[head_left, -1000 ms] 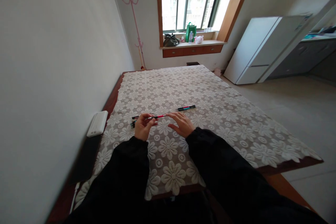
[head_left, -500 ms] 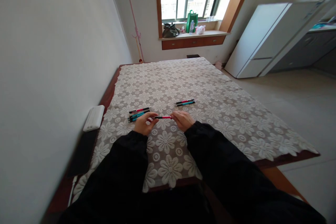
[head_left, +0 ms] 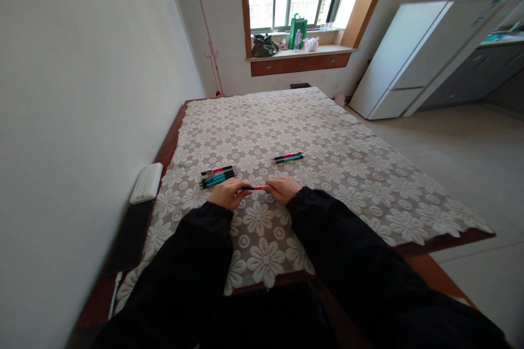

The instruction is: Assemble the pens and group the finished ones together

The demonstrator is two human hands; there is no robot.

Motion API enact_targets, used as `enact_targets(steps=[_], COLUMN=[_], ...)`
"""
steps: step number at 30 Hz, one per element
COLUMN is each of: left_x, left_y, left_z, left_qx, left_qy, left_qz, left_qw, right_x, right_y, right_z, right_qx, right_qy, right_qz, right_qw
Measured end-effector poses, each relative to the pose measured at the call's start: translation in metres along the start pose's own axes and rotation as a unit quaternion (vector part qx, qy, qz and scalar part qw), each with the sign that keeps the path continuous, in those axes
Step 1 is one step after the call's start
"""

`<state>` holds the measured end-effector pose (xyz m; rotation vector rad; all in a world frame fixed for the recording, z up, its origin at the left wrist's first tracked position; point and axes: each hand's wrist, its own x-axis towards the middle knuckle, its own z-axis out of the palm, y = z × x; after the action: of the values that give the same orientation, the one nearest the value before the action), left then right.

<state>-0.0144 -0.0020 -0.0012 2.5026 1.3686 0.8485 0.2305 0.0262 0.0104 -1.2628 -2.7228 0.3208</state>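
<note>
A red and black pen lies level between my two hands, low over the flowered tablecloth. My left hand pinches its black end, and my right hand closes on its red end; both tips are hidden by fingers. Just beyond my left hand rest several blue and black pens, side by side, with another red and black pen behind them. Farther off to the right, a blue pen and a red pen lie together.
The lace tablecloth covers a dark red table. On the left edge sit a white box-shaped device, a black flat object and a white cable. A wall runs close along the left. A white fridge stands beyond.
Both hands have moved slightly nearer to me with the pen. My left fingers have closed further along it, so less of the pen shows. The loose pens stay in place.
</note>
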Motion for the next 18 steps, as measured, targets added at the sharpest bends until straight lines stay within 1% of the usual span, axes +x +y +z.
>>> enact_targets(steps=[3,7,14,18], left_x=[0.000,0.000,0.001,0.001], left_y=[0.005,0.015,0.023,0.023], left_z=[-0.001,-0.003,-0.005,-0.005], left_qx=[0.033,0.066,0.080,0.082], left_qy=[0.000,-0.026,-0.078,-0.093], left_qz=[-0.007,-0.023,-0.052,-0.108], left_qw=[0.999,0.997,0.992,0.986], right_x=[0.000,0.000,0.000,0.000], right_y=[-0.003,-0.005,-0.002,0.000], right_z=[-0.002,-0.003,-0.001,0.003], right_qx=[-0.003,0.001,0.060,0.075], right_qy=[-0.020,-0.027,0.010,0.045], right_qz=[0.004,0.001,-0.034,-0.061], right_qw=[1.000,1.000,0.998,0.994])
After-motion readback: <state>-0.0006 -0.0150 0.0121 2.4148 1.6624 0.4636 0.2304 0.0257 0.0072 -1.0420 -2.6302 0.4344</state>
